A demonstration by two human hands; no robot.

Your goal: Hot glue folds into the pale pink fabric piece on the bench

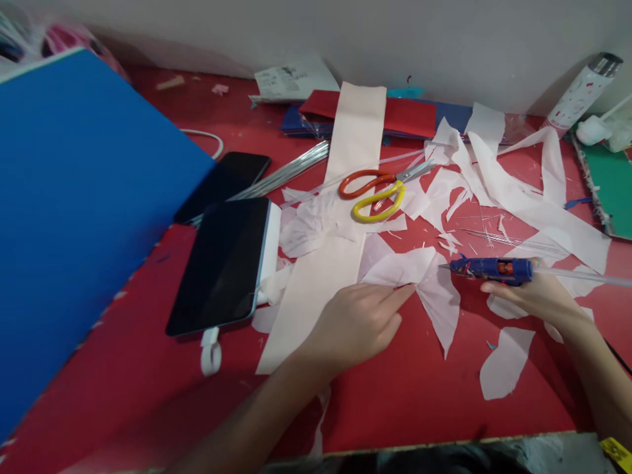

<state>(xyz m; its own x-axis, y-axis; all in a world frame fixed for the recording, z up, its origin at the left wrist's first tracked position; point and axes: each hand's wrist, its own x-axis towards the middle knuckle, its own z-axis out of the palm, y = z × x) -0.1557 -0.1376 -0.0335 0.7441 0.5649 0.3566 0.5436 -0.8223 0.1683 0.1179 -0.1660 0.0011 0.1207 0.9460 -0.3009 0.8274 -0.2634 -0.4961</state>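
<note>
Thin, wrinkly pale petals (440, 304) lie on the smooth red table (419, 408), near the middle. Farther off is one pair of scissors (401, 178) with two round loops (379, 217); left, two flat black screens (222, 263). The left hand (358, 322) touches the petals with bent fingers; whether it pinches, one cannot tell. The right hand (540, 296) wraps around one blue glue gun (481, 268).
</note>
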